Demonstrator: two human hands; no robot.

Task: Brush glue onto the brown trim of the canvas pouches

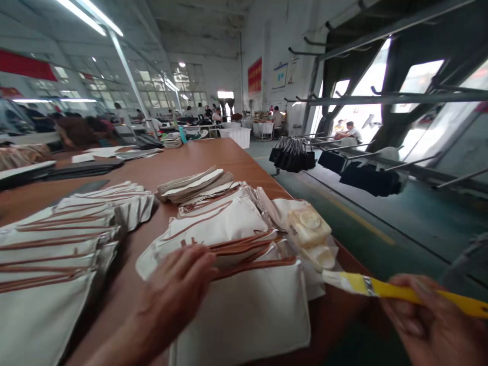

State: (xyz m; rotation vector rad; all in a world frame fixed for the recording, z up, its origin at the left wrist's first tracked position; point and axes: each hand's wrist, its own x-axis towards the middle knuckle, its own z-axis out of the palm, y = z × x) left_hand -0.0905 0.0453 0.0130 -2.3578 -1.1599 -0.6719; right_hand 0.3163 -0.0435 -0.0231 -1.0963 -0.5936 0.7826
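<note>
My right hand (430, 315) is closed around the yellow handle of a flat brush (385, 288). The pale, coated bristles point left, close to a yellowish plastic container (309, 226) that is cut open and smeared with residue. My left hand (177, 290) reaches over a stack of off-white fabric pieces (247, 315) with brown trim, its fingers extended at the brown edges. The thumb is hidden beneath, and the hand is slightly blurred. Farther back in the same stack, more pieces (232, 218) overlap in a fan.
A second row of trimmed fabric pieces (49, 254) lies left on the brown table (206, 152). Beige pieces (196, 183) are piled behind. Right of the table edge, a metal rack (381, 99) carries dark items (293, 155). People work at distant tables.
</note>
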